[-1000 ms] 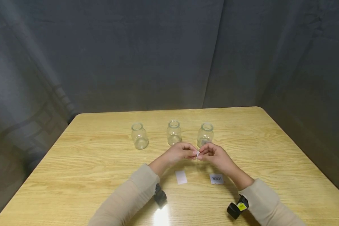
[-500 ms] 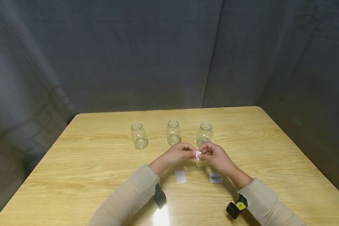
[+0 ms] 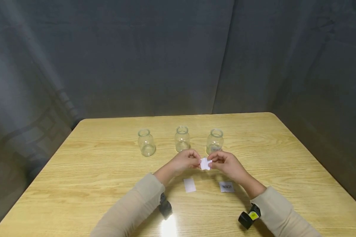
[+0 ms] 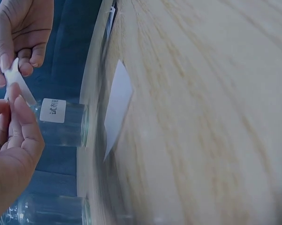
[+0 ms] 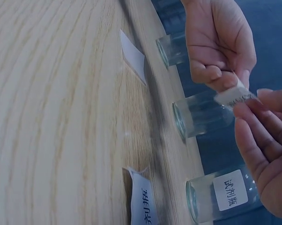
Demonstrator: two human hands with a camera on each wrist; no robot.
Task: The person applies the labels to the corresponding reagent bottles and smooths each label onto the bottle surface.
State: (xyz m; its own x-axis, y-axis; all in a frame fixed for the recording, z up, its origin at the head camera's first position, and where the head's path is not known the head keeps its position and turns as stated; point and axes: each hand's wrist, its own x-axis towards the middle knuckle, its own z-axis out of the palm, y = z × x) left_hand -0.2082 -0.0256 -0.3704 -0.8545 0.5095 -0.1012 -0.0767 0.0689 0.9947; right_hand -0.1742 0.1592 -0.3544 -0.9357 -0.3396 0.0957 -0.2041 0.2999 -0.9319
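Note:
My left hand [image 3: 184, 163] pinches the left edge of a small white paper label [image 3: 205, 164], and my right hand [image 3: 227, 164] pinches its right edge. Spread flat between both sets of fingertips, it is held above the table. In the right wrist view, the label [image 5: 234, 96] bears dark print, partly covered by fingers. Just beyond the hands stands a glass jar [image 3: 215, 140] with a white printed sticker [image 5: 230, 190] on its side. Two more clear glass jars, a middle one [image 3: 182, 138] and a left one [image 3: 146, 143], stand in the same row.
A white paper piece [image 3: 190, 185] lies on the wooden table [image 3: 92, 171] below the hands. To its right lies a printed paper label [image 3: 226, 187], its edge curled in the right wrist view. Dark curtains [image 3: 136, 59] hang behind the table.
The label between the hands was narrow and crumpled-looking; it is now opened out flatter and shows wider. My left hand has shifted slightly left, while the right hand stays nearly still.

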